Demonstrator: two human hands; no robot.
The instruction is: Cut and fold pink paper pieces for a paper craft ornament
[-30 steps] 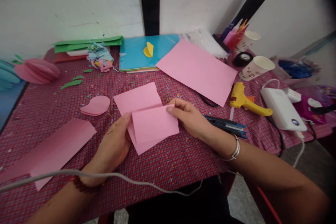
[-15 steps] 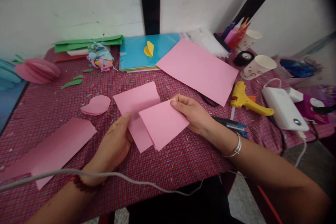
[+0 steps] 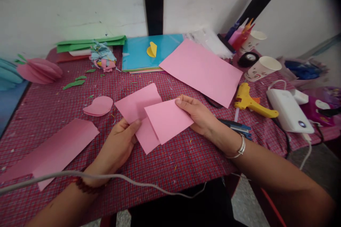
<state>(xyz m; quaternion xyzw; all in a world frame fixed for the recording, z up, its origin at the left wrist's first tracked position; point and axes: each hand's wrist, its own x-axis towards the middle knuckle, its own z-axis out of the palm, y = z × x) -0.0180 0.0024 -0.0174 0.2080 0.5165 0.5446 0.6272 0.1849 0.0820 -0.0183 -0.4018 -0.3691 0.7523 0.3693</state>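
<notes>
My left hand (image 3: 117, 147) pinches the lower left edge of a pink paper piece (image 3: 135, 104), thumb on top. My right hand (image 3: 198, 115) pinches a second, smaller pink paper piece (image 3: 167, 120) by its right corner; this piece overlaps the first one. Both pieces hover just above the red checked tablecloth (image 3: 173, 163). A silver bangle sits on my right wrist and a beaded band on my left wrist.
A long pink strip (image 3: 53, 152) lies at left, pink heart cutouts (image 3: 98, 106) beside it. A large pink sheet (image 3: 201, 71), blue paper stack (image 3: 144, 53), yellow glue gun (image 3: 249, 101), scissors (image 3: 234, 127), white power bank (image 3: 286, 113), paper cups (image 3: 262, 67) and a grey cable (image 3: 106, 177) surround the hands.
The smaller pink piece has come apart from the larger one and shifted right in my right hand. My left thumb has moved up onto the larger piece.
</notes>
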